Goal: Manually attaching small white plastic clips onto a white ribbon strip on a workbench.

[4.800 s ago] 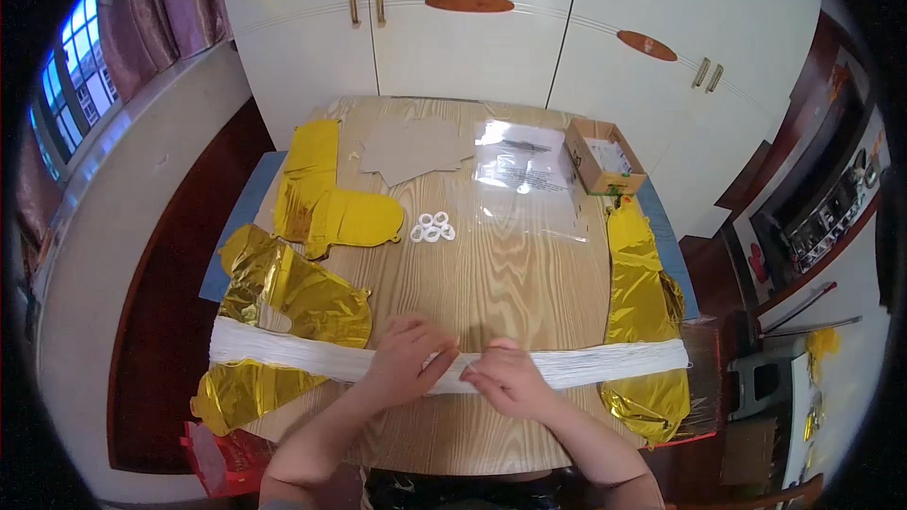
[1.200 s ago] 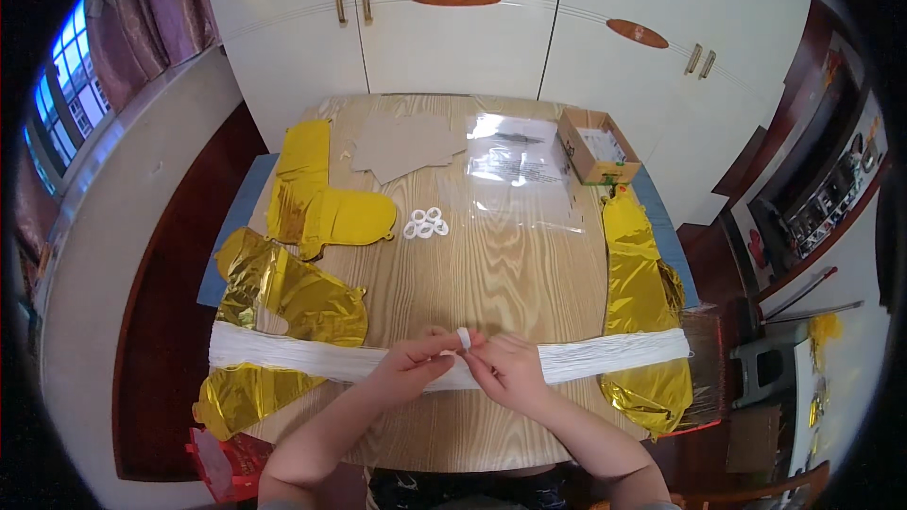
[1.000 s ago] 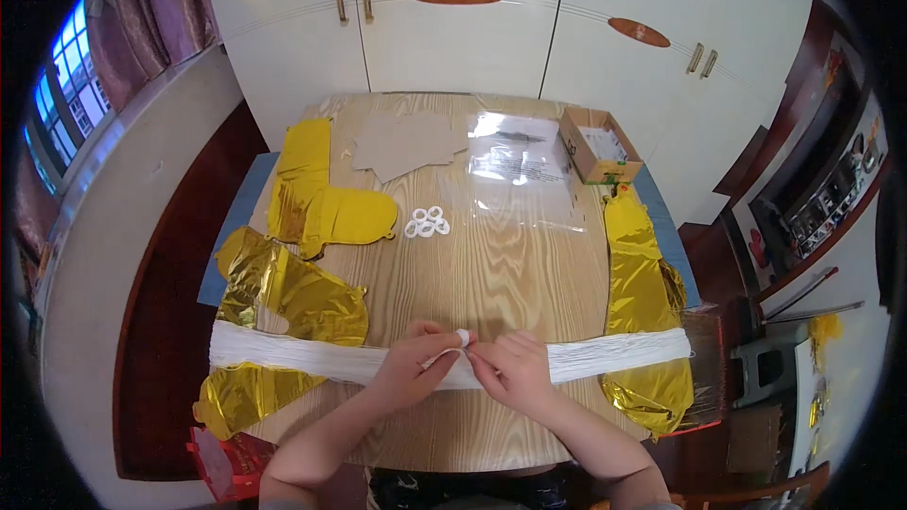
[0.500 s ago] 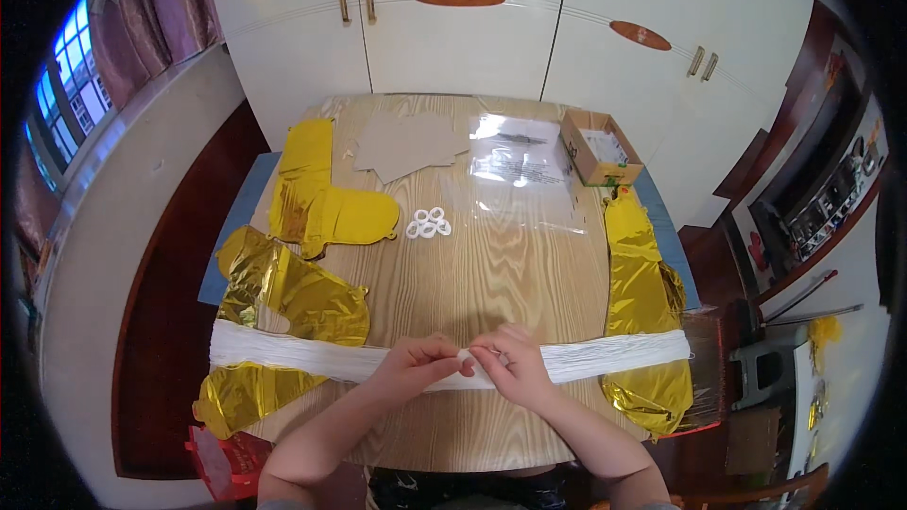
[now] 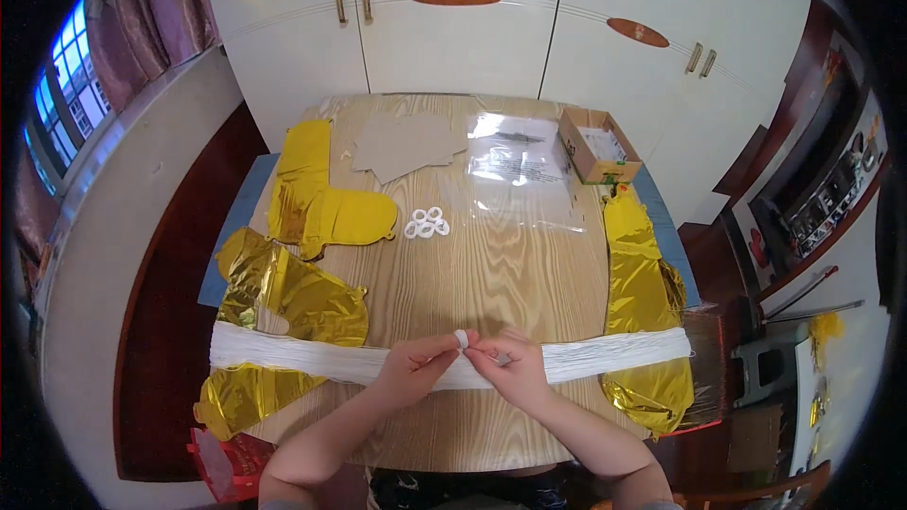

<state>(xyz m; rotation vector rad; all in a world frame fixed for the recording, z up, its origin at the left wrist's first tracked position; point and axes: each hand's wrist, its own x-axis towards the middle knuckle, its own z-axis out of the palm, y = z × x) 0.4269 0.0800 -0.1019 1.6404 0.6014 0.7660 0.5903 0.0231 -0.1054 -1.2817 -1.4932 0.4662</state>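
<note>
A small white ring [image 5: 461, 339], like a narrow roll of tape or ribbon, stands up between my fingertips near the front of the table. My left hand [image 5: 412, 368] is closed on its left side, thumb and forefinger pinching it. My right hand [image 5: 515, 373] pinches at the ring's right edge; exactly what lies between those fingertips is too small to make out. Beneath both hands a long bundle of white strings [image 5: 614, 356] stretches across the table. Several similar white rings [image 5: 427, 223] lie in a cluster farther back.
Flat gold foil balloons lie at the left, one L-shaped [image 5: 316, 203] and one crumpled [image 5: 307, 297], and another [image 5: 647, 293] at the right. Grey card sheets [image 5: 406, 146], a clear plastic sleeve [image 5: 520, 175] and an open cardboard box [image 5: 599, 146] sit along the back.
The white ring has come up slightly between my fingertips and shows more plainly above them. My fingers have shifted a little around it; the things on the table stay put.
</note>
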